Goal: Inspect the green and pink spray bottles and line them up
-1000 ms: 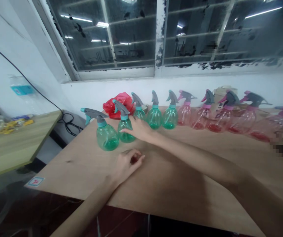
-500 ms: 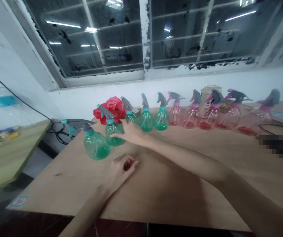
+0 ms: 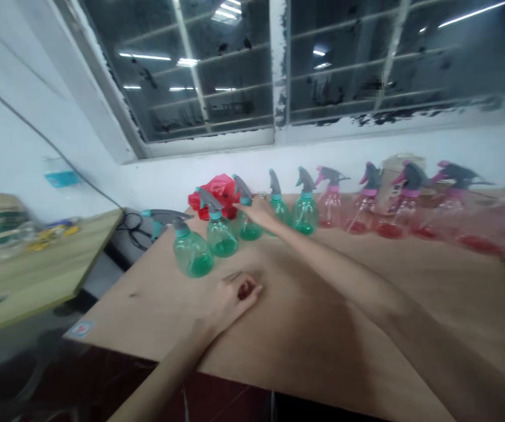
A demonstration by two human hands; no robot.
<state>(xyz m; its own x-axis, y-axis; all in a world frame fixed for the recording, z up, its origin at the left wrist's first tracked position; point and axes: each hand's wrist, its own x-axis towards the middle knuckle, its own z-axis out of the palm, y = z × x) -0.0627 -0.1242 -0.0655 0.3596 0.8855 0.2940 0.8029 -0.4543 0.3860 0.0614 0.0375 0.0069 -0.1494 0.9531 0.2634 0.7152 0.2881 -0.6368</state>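
My right hand (image 3: 258, 212) is over the row of green spray bottles, with a finger stretched out to the left. It is in front of one green spray bottle (image 3: 250, 227) and partly covers another green spray bottle (image 3: 280, 208); whether it touches them I cannot tell. Loosely curled, my left hand (image 3: 237, 298) rests on the table with a hollow between thumb and fingers and nothing visible inside. Left of it stand the end green spray bottle (image 3: 193, 255), its grey head turned sideways, and a second green spray bottle (image 3: 223, 237). A further green spray bottle (image 3: 305, 215) stands to the right.
Several pink spray bottles (image 3: 358, 217) with red liquid continue the row rightward. A crumpled red plastic bag (image 3: 219, 190) lies behind the green ones. The wooden table (image 3: 305, 351) has a sticker (image 3: 80, 328) at its left corner. A second table (image 3: 58, 275) stands left, near black cables (image 3: 134, 225).
My right hand has moved from the second green spray bottle toward the third and fourth in the row. My left hand stays curled on the table. The view has shifted left.
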